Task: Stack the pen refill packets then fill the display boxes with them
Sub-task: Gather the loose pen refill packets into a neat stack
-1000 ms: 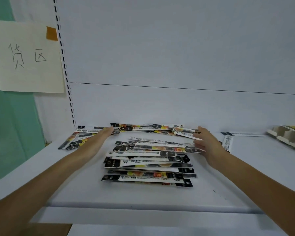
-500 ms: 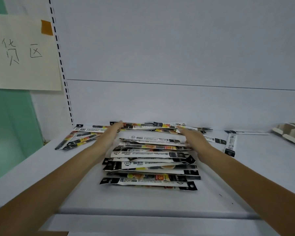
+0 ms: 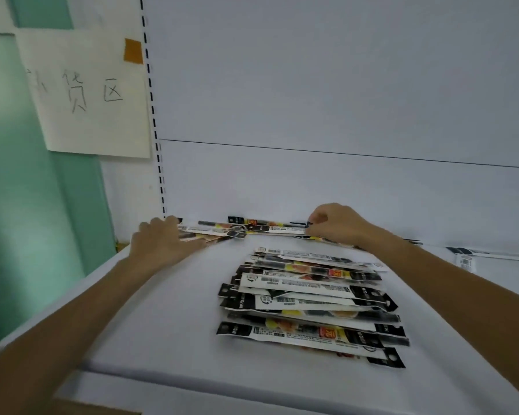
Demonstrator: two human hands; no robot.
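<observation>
A loose, fanned stack of pen refill packets (image 3: 309,298) lies on the white shelf (image 3: 162,310), black, white and yellow. Behind it, along the back wall, runs a row of more packets (image 3: 252,228). My left hand (image 3: 159,242) lies on the left end of that row, fingers over the packets. My right hand (image 3: 336,224) is at the row's right end, its fingers curled and pinching a packet's end. No display box is in view.
Two stray packets (image 3: 474,256) lie at the far right of the shelf. A paper sign (image 3: 87,94) with handwriting is taped to the left wall beside the slotted upright (image 3: 155,130). The shelf's front edge (image 3: 192,381) runs below the stack.
Both hands have moved from the sides of the near stack back to the row along the wall. The view has swung left, so the cardboard tray at the right has left the frame.
</observation>
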